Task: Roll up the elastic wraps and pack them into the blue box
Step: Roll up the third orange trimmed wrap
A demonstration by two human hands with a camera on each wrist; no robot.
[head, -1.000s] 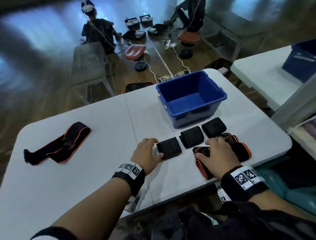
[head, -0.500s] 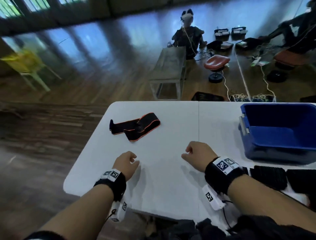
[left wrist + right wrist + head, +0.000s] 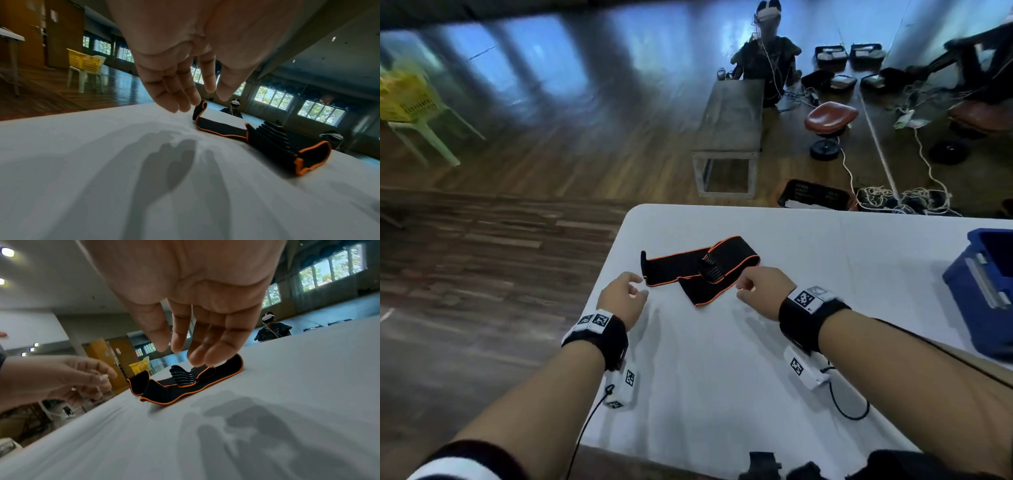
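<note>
A black elastic wrap (image 3: 700,270) edged in orange is seen lying unrolled and folded over itself near the far left corner of the white table (image 3: 722,359) — the blue box (image 3: 983,291) is set well apart at the right edge. The left hand (image 3: 621,298) and right hand (image 3: 765,291) are held just above the table, flanking the wrap, fingers loosely parted and empty.

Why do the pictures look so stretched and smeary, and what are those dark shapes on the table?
Head view: the wide lens bends the table edges, and the floor beyond is smeared by motion blur. Left wrist view: the left hand looms huge and soft; its finger shadows fall on the table. Right wrist view: the right hand casts similar shadows, ceiling lights glare, and the elastic wrap looks fairly sharp.
</note>
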